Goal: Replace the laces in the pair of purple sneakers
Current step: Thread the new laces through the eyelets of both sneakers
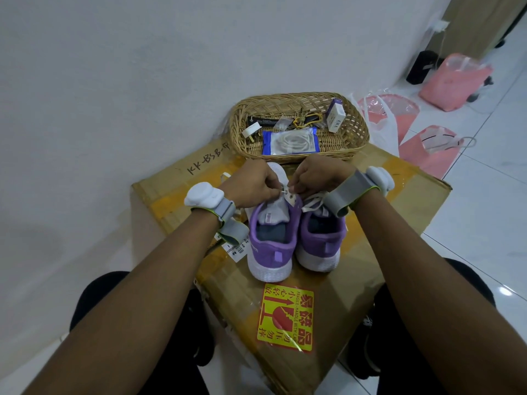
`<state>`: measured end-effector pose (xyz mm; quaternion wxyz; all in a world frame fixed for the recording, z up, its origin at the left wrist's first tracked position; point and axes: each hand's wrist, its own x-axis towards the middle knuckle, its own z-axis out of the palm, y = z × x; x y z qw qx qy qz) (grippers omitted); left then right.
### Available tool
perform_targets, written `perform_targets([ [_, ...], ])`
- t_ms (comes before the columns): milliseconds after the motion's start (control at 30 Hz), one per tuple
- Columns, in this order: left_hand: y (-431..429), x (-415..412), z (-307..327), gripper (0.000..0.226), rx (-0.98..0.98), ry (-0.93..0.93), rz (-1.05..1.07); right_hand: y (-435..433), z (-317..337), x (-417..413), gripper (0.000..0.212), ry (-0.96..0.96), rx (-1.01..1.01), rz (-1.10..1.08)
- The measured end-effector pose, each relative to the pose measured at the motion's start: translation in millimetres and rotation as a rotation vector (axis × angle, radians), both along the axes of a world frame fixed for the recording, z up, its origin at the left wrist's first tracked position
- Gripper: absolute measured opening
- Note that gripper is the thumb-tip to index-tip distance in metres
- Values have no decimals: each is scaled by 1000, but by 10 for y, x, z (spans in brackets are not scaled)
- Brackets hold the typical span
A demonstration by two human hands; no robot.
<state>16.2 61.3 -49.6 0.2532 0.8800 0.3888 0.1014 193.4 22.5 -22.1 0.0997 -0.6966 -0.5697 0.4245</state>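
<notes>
Two purple sneakers with white soles stand heels toward me on a cardboard box (356, 295). Over the left sneaker (271, 246), my left hand (253, 185) pinches a white lace end at an upper eyelet. My right hand (316, 178) pinches the eyelet flap of that shoe from the other side. The right sneaker (322, 240) stands beside it, a loose white lace (312, 202) lying over its tongue. A blue-edged packet of white laces (289, 142) lies in the wicker basket (356, 129) behind the shoes. My fingers hide the shoe's front.
The basket also holds a white plug, a small white carton (335, 116), keys and a black item. A wall rises to the left. Pink plastic bags (453, 81) and a clear bag lie on the tiled floor to the right. A fragile sticker (285, 317) marks the box's near side.
</notes>
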Motion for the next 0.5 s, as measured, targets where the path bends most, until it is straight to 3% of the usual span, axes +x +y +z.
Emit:
perform_targets([
  [133,-38,43,-49,8,63,-14,-7,-10,15,27,24,1,7,39],
  [200,-63,52,-49,8,81,-55,42,2,27,48,21,-150,54,133],
  [333,-70,0,26,39,-76,-142,75,-2,-41,-34,11,-306,167,129],
  [400,-52,-57,75,42,-77,-180,136,21,-20,29,14,-390,236,61],
  [433,-44,-95,101,42,-51,-207,186,31,1,89,16,-375,289,-17],
  [500,-15,-164,144,42,12,-263,293,52,62,203,22,-114,400,-238],
])
